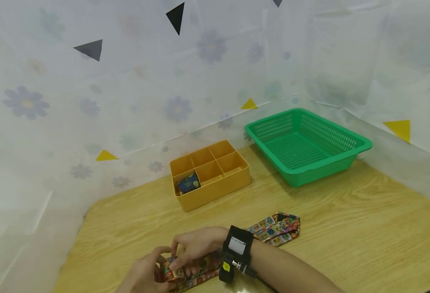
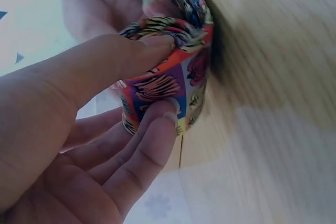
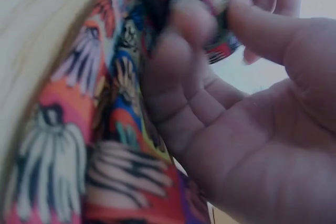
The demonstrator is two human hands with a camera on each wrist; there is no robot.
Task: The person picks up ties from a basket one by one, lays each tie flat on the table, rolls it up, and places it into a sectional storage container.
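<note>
Tie (image 1: 236, 248): a long strip of printed cloth on the counter (image 1: 346, 228), its long axis running from the rolled end at the near left edge out to the wide end at the right, past the right wrist.
Rolled end (image 2: 168, 82): a tight coil standing on edge, right between the two hands; both are on it, neither nearer.
Left hand (image 1: 145, 274): thumb pressed on top of the coil, fingertips (image 2: 168, 109) curled under it, pinching it.
Right hand (image 1: 196, 246): fingers and thumb closed round the same coil from the far side; its wrist view is blurred but shows cloth in the fingers.
Cloth: thin, soft, glossy-looking, bright cartoon panels in orange, purple and blue; folds easily.
Box (image 1: 210, 173): hard orange plastic, six compartments, beyond the hands; the near-left one holds a dark blue roll (image 1: 188, 183).
Basket (image 1: 306, 142): green plastic mesh, rectangular, far right, well apart.
Counter: pale wood grain, smooth.
</note>
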